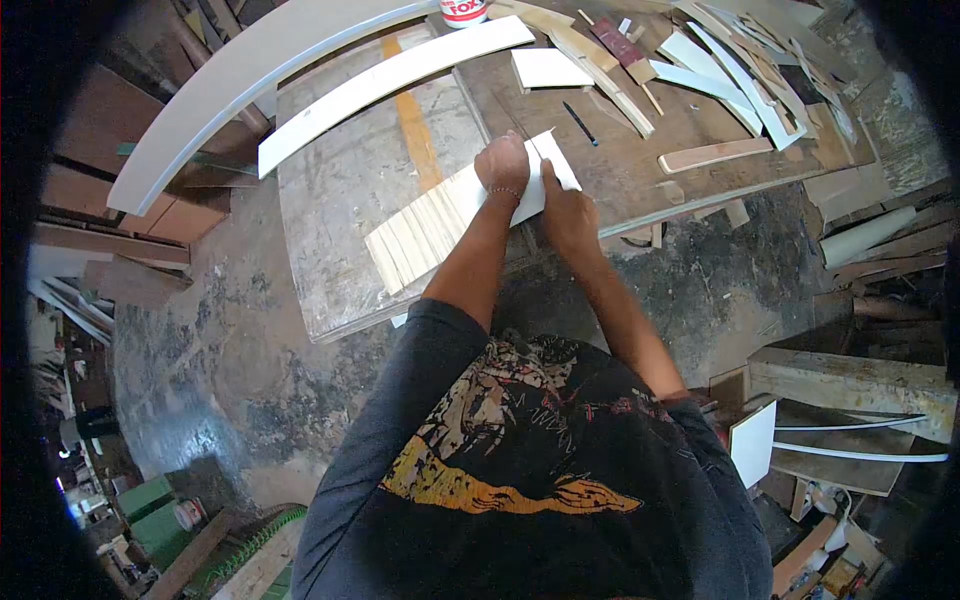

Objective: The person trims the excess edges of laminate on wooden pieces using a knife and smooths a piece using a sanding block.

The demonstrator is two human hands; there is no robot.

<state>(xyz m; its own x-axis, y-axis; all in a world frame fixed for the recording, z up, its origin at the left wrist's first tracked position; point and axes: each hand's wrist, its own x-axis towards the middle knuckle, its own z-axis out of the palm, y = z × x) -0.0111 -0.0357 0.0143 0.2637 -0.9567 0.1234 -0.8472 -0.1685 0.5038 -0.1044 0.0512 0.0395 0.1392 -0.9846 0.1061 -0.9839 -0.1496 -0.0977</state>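
Near the table's front edge lies a flat panel, with a striped wood-grain part [422,232] on the left and a white part [556,160] on the right. My left hand [503,165] is closed in a fist and pressed down on the panel where the two parts meet. Just to its right, my right hand [570,215] is curled closed at the white part's near edge, index finger pointing forward. Whatever its fingers hold is hidden. A thin dark line crosses the white part between my hands. Beyond the panel lies a dark pencil-like stick [580,124].
A long white strip [390,88] and a large curved panel [240,95] span the table's far left. A white tub [463,12] stands at the back. Offcuts [735,85] pile up at the far right, near a rounded wooden piece [715,155]. Boards [850,385] lean at right.
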